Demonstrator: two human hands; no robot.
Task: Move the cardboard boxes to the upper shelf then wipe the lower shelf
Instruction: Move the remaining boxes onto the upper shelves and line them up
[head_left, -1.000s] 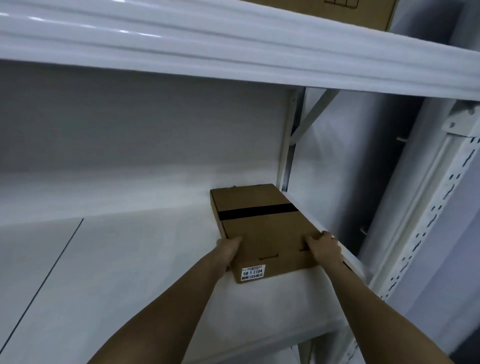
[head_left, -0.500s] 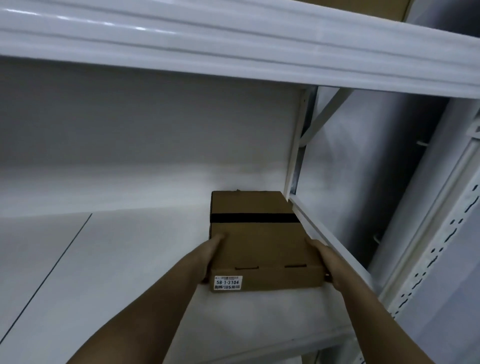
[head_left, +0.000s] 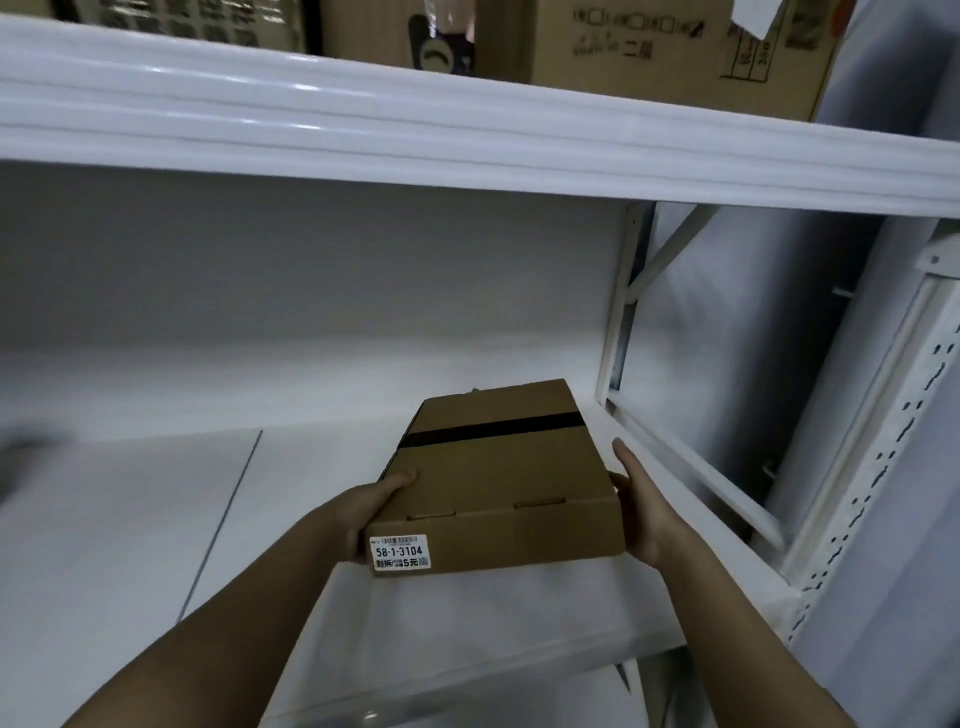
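Shelving of white metal fills the view, and going from the left, the lower shelf shows a thin dark seam running back across its bare panel. A blurred grey patch sits at the far left edge, too smeared to identify. Further along, the left hand grips the near left corner of a flat cardboard box, thumb laid on its top face, the fingers hidden beneath or behind. The box sits low over the right end of the lower shelf; whether it is lifted clear or resting I cannot tell. A black tape band crosses its lid, and a white label reading 58-1-3104 is stuck to its front. The right hand presses flat against the box's right side, fingers straight. Just beyond it run the shelf's side rail and a perforated upright. Overhead, the upper shelf already carries larger cartons, standing close together.
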